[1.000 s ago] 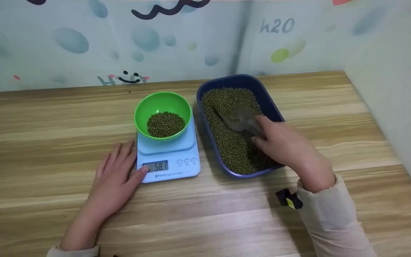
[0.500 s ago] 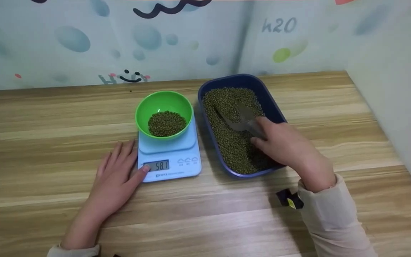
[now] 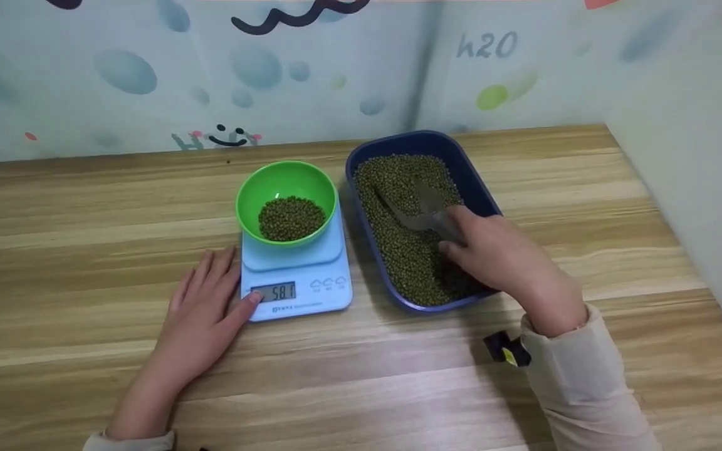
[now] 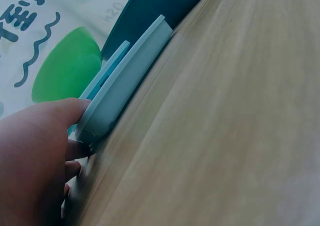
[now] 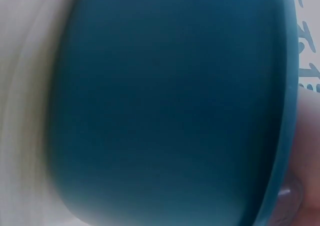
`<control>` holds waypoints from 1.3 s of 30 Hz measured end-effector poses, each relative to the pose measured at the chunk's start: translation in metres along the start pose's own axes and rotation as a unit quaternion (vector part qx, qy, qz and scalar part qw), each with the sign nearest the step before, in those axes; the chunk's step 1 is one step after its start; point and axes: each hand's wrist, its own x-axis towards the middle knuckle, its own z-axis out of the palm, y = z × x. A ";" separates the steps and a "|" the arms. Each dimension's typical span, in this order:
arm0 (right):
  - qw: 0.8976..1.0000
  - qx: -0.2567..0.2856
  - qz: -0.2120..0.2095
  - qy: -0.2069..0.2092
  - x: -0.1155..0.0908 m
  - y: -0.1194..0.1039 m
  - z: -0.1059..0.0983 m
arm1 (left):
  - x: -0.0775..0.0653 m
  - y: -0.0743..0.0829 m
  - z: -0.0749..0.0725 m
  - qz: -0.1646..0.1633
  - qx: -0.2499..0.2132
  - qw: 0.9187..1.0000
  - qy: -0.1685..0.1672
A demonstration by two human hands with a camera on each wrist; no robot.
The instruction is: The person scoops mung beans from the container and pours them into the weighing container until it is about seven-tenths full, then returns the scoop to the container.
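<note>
My right hand grips the handle of a grey translucent scoop, whose blade lies in small green-brown beans. These fill much of a dark blue rectangular tub; in the right wrist view the tub's wall covers most of the picture. My left hand lies on the table, fingers extended along the left side of a light blue kitchen scale. Its thumb touches the scale's front left corner, beside the display reading 58.1. On the scale stands a green bowl holding a small heap of beans.
The wood-patterned table meets a printed white wall at the back, and another wall stands at the right. A black object with a yellow mark sits at the right sleeve's cuff.
</note>
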 end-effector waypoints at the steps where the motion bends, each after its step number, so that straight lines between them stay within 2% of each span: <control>1: 1.000 -0.002 -0.001 0.001 0.000 0.000 0.000 | 0.000 0.000 0.000 0.002 0.001 1.000 0.002; 27: 1.000 -0.011 0.009 -0.001 -0.001 -0.002 0.000 | 0.000 0.001 0.000 -0.002 0.008 1.000 -0.004; 39: 1.000 -0.015 0.002 0.001 -0.001 -0.002 0.000 | 0.001 0.000 0.000 0.006 0.008 1.000 0.006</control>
